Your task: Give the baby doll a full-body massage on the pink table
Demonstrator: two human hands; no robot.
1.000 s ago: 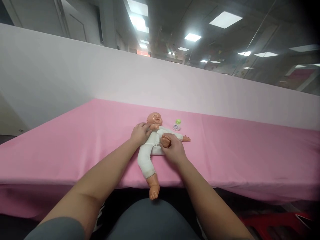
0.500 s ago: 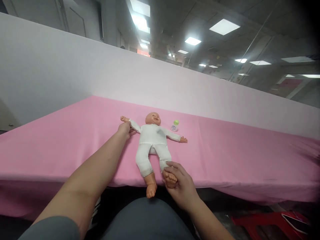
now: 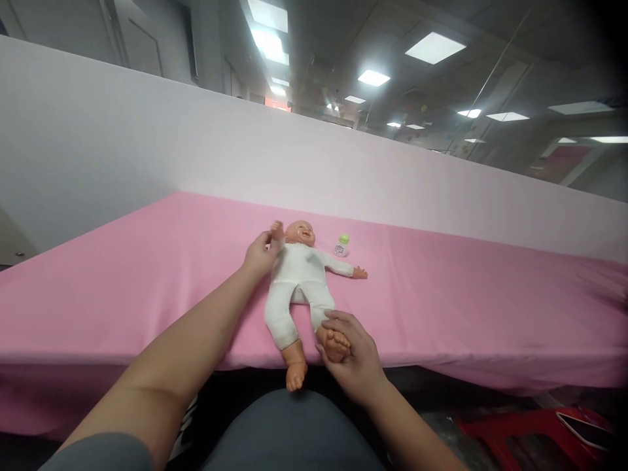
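A baby doll [image 3: 297, 265] with a white cloth body lies on its back on the pink cloth [image 3: 441, 294], head away from me. Its arm on the left is raised, and my left hand [image 3: 263, 252] is closed around that arm just below the doll's hand. My right hand [image 3: 356, 356] is wrapped round the doll's foot on the right, with the toes showing between thumb and fingers. The doll's other foot hangs over the cloth's front edge. Beside the doll's head lies a small bottle [image 3: 341, 246] with a green cap.
A white partition wall [image 3: 314, 157] rises behind the cloth-covered table. Below the table at the lower right is a red stool [image 3: 505, 432] with a phone [image 3: 583, 428] on it.
My left hand has lifted the doll's arm from lying out to the side up toward its head. My right hand stays on the doll's foot.
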